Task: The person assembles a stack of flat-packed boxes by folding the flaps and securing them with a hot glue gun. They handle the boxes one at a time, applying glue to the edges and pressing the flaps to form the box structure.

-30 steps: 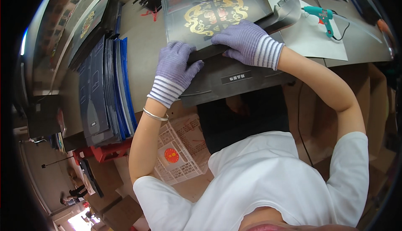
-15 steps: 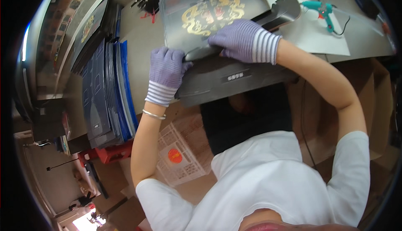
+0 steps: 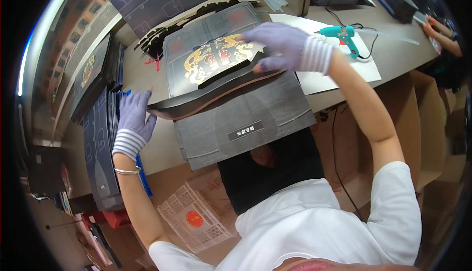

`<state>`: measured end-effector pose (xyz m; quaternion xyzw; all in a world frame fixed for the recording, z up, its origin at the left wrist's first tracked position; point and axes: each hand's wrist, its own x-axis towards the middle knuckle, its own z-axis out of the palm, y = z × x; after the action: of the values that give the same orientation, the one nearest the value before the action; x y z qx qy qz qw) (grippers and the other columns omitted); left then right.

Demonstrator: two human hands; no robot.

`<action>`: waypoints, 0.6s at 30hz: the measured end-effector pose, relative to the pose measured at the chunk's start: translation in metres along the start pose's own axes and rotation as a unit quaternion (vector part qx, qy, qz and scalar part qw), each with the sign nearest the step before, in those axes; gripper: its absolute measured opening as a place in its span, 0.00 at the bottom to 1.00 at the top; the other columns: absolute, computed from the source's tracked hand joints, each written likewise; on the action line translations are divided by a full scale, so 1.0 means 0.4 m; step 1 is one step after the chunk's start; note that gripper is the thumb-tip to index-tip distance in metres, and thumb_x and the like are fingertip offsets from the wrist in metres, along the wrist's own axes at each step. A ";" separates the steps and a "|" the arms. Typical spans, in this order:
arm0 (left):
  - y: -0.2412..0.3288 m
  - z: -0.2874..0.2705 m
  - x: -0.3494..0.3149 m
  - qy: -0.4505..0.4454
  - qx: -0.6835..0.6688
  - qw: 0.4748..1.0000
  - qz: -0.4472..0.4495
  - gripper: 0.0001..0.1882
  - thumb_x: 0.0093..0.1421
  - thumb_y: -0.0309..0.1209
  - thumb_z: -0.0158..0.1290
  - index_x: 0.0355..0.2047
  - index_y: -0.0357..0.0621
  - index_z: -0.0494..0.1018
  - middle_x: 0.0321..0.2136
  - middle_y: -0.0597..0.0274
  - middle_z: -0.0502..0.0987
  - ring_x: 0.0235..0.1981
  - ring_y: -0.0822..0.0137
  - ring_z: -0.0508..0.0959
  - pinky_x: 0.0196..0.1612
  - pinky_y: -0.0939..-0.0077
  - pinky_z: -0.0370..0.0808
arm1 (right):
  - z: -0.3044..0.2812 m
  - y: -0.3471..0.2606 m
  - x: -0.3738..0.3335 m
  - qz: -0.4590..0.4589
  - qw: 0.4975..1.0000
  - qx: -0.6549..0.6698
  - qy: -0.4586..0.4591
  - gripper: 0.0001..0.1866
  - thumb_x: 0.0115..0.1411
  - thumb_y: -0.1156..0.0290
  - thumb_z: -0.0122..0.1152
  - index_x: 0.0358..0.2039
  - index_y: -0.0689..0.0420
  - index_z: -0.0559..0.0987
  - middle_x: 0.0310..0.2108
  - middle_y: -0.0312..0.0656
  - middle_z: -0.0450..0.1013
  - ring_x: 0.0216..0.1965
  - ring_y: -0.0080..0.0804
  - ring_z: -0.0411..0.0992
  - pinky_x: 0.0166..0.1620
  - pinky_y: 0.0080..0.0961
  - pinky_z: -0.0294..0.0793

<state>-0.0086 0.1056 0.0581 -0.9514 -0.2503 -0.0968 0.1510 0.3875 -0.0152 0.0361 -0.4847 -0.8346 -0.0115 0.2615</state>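
Both my hands wear purple knit gloves with striped cuffs. A long black cardboard strip [image 3: 211, 97] with a notched edge and brownish underside stands bowed across a dark printed cardboard sheet. The sheet's far panel [image 3: 172, 47] carries a gold and red emblem; its near grey panel [image 3: 206, 145] has a small label and overhangs the table edge. At the strip's left end is my left hand [image 3: 135, 118], thumb and fingers spread. My right hand [image 3: 287, 47], slightly blurred, hovers over the strip's right part with fingers stretched out and thumb apart. Its contact with the strip is unclear.
A teal glue gun [image 3: 344, 40] with a cord lies on white paper [image 3: 364, 72] to the right. Stacked dark panels [image 3: 98, 148] stand at left. More notched strips [image 3: 196, 13] lie behind. Below are a plastic crate [image 3: 194, 227] and a cardboard box [image 3: 393, 123]. Another person's hands [image 3: 445, 37] appear far right.
My hands have moved apart, the left going left and down, its fingers opening. The strip now stretches across the sheet, whose near panel shows more fully. The whole view has shifted.
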 end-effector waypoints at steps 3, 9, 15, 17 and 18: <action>0.121 -0.017 0.130 0.027 -0.050 0.998 0.014 0.31 0.46 0.25 0.54 0.54 0.36 0.66 0.47 0.46 0.73 0.51 0.47 0.69 0.58 0.57 0.63 | -0.026 0.059 -0.088 0.081 0.991 -0.056 -0.087 0.37 0.52 0.48 0.66 0.57 0.58 0.70 0.50 0.49 0.72 0.54 0.48 0.68 0.58 0.38 0.67; 0.395 0.067 0.333 -0.079 -0.218 0.972 -0.041 0.34 0.49 0.43 0.65 0.51 0.37 0.69 0.47 0.45 0.72 0.52 0.47 0.71 0.57 0.58 0.67 | 0.018 0.005 -0.083 0.093 0.986 -0.111 -0.079 0.36 0.49 0.47 0.68 0.54 0.55 0.73 0.49 0.44 0.72 0.53 0.45 0.68 0.58 0.39 0.65; 0.394 0.122 0.327 -0.035 -0.257 0.966 -0.007 0.26 0.50 0.43 0.63 0.44 0.39 0.72 0.39 0.48 0.75 0.45 0.49 0.74 0.52 0.59 0.71 | 0.040 -0.010 -0.085 0.140 0.986 -0.078 -0.047 0.29 0.44 0.52 0.71 0.46 0.51 0.78 0.42 0.43 0.71 0.49 0.44 0.68 0.56 0.37 0.68; 0.397 0.156 0.311 0.036 -0.256 0.966 0.028 0.21 0.53 0.40 0.61 0.42 0.41 0.73 0.37 0.50 0.75 0.42 0.49 0.75 0.48 0.58 0.73 | 0.055 -0.015 -0.088 0.145 0.986 -0.067 -0.051 0.27 0.45 0.53 0.70 0.44 0.51 0.78 0.42 0.43 0.71 0.49 0.44 0.68 0.55 0.36 0.68; 0.406 0.150 0.308 0.024 -0.253 0.967 0.028 0.20 0.53 0.38 0.60 0.43 0.41 0.73 0.37 0.50 0.75 0.42 0.49 0.75 0.48 0.58 0.73 | 0.059 -0.018 -0.089 0.145 0.986 -0.065 -0.058 0.26 0.45 0.54 0.70 0.43 0.51 0.78 0.42 0.42 0.71 0.49 0.44 0.68 0.55 0.35 0.68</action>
<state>0.1856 0.0461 -0.0049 -0.9627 -0.1867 -0.1758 -0.0858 0.3855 -0.0411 0.0014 -0.6160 -0.7669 0.0008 0.1797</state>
